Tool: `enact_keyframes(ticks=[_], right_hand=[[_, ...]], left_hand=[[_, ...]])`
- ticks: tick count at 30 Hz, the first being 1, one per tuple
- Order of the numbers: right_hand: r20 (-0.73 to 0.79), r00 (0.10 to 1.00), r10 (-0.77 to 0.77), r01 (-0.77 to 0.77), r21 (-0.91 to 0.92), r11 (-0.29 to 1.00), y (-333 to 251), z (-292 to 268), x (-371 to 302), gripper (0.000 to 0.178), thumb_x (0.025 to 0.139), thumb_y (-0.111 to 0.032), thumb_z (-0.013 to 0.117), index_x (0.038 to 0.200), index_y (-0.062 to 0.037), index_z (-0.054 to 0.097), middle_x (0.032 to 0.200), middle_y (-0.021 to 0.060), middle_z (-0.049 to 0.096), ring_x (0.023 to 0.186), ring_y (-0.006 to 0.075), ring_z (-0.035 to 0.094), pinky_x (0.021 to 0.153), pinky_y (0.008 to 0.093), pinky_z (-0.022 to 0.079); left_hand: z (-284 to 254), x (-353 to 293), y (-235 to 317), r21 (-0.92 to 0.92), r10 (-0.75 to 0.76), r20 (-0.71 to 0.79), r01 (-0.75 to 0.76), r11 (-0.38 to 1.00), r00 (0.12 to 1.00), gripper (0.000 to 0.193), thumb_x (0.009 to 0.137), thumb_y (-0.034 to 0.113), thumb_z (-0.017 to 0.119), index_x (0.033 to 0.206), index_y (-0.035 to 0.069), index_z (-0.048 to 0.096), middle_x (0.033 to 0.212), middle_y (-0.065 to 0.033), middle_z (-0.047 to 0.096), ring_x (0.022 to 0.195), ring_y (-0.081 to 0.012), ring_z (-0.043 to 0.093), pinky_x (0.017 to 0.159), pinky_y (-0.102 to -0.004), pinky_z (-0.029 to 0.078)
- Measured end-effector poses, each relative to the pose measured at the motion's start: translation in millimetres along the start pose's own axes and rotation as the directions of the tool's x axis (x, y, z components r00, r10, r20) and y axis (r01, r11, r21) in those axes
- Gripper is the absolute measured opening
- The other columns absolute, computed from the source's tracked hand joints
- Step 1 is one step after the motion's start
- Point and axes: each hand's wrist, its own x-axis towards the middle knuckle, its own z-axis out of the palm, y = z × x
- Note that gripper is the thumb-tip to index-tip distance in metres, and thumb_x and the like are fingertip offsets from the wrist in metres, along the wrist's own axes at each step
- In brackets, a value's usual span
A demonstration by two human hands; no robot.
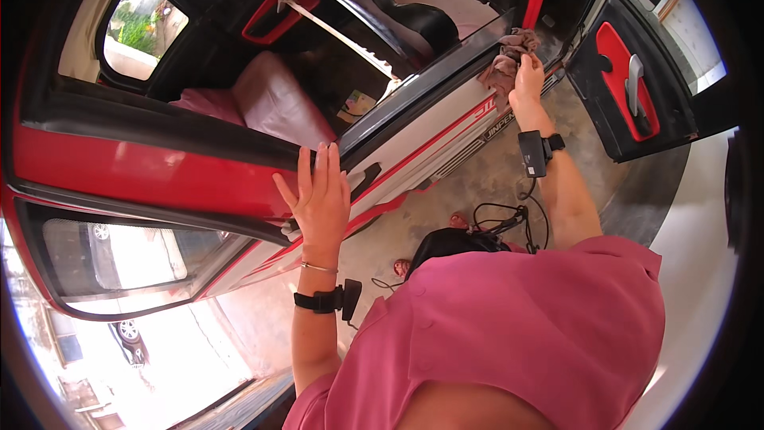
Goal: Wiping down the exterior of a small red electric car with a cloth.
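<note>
My left hand [321,199] lies with fingers spread against the red body panel [159,175] of a small red and white vehicle, its fingertips reaching the black window frame. Farther right, my right hand [528,84] grips a crumpled brownish cloth [501,73]. The cloth touches the upper edge of the white side door [434,127], near its right end, and part of it hangs down the outer face. Red stripes run along this door. Dark straps with small black devices sit on both my wrists.
To the right, a black vehicle door [645,80] with a red inset and grey handle stands swung out. Inside are a seat with a pale pink cover [282,99] and a black seat back [426,28]. Black cables [517,219] hang by my body above the concrete floor [458,171].
</note>
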Motion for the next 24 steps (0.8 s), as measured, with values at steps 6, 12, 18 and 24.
enact_keyframes(ticks=[6,12,18,24], right_hand=[[0.241,0.968,0.062,-0.079,0.058,0.995,-26,33,-66,0.033,0.091,-0.013,0.059,0.117,0.0008,0.042,0.1,0.0081,0.058,0.081,0.015,0.064,0.07,0.0261,0.055],[0.39,0.913,0.118,-0.112,-0.037,0.993,-32,30,-107,0.042,0.088,-0.01,0.062,0.12,0.0013,0.039,0.102,0.0101,0.057,0.086,0.0167,0.064,0.073,0.0269,0.055],[0.468,0.877,0.109,-0.065,-0.109,0.992,-40,38,-159,0.043,0.081,-0.003,0.062,0.116,0.0034,0.038,0.091,0.0093,0.056,0.066,0.0112,0.057,0.053,0.0211,0.049],[0.455,0.889,-0.062,0.135,-0.13,0.982,-1,37,-183,0.045,0.08,-0.001,0.062,0.117,0.0055,0.038,0.104,0.0098,0.048,0.076,0.0108,0.056,0.058,0.0232,0.051]], left_hand=[[1,1,-2,0.002,-0.002,0.002,0.002,1.0,1.0,0.044,0.087,0.026,0.061,0.13,0.015,0.056,0.131,0.0012,0.055,0.135,-0.0252,0.036,0.112,-0.0606,0.011],[-15,-3,-9,-0.164,0.06,0.021,-0.056,0.985,0.998,0.04,0.084,0.022,0.065,0.123,0.014,0.06,0.13,-0.001,0.056,0.133,-0.0271,0.04,0.111,-0.0612,0.015],[-48,-51,-65,-0.187,-0.033,-0.19,-0.003,0.982,0.981,0.036,0.083,0.015,0.067,0.119,0.008,0.063,0.133,-0.0105,0.054,0.131,-0.0376,0.041,0.11,-0.0585,0.023],[-75,-113,-162,-0.003,-0.272,-0.439,0.301,0.954,0.856,0.042,0.09,0.017,0.063,0.129,0.006,0.054,0.141,-0.0141,0.046,0.137,-0.0374,0.033,0.11,-0.0569,0.027]])
